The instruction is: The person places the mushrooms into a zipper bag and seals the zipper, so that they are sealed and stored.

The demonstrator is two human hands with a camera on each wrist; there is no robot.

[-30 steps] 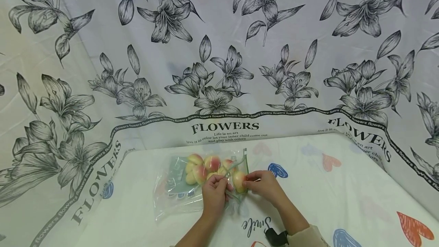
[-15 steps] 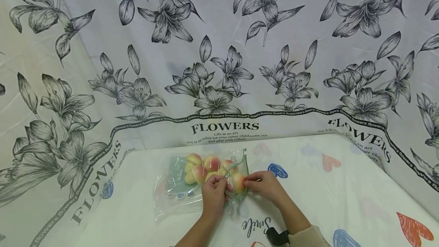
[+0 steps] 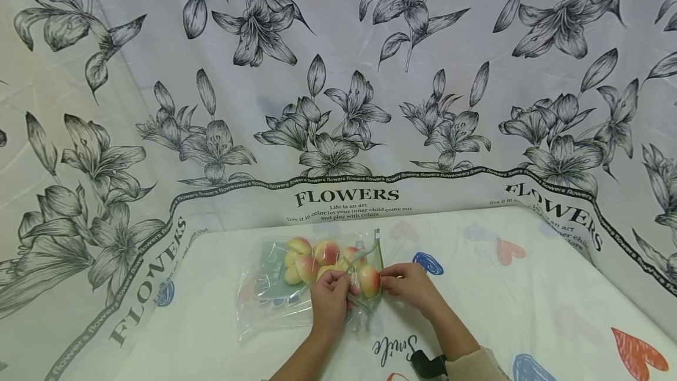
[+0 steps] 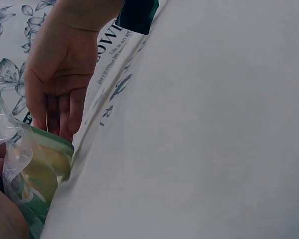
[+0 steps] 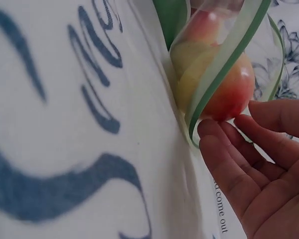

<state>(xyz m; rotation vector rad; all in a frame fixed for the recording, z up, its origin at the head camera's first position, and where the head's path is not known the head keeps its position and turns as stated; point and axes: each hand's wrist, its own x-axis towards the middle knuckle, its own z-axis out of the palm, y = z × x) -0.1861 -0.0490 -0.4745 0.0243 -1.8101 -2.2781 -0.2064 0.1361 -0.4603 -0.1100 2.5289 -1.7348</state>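
Observation:
A clear zip bag [image 3: 248, 316] with a green-edged mouth lies on the table, its mouth to the right. Inside it are several yellow-and-red peaches [image 3: 326, 251]. My left hand [image 3: 330, 296] pinches the near side of the bag's mouth; part of that hand shows low in the left wrist view. One peach [image 3: 369, 281] sits right in the mouth, between the green strips [image 5: 229, 62]. My right hand [image 3: 406, 285] is at this peach's right side. Its fingertips [image 5: 209, 127] lie right at the fruit, fingers loosely bent and thumb apart, not wrapped round it.
A pale green-grey sheet [image 3: 270, 269] shows through the bag's left part. The white tablecloth [image 3: 529, 298] bears printed hearts and lettering. Behind it hangs a flower-print curtain [image 3: 338, 134]. A black device [image 3: 427, 364] is at my right wrist.
My right fingertips, which overlapped the peach at the mouth, have drawn back slightly to its right edge, and more of its red side shows. My left hand has stayed in place.

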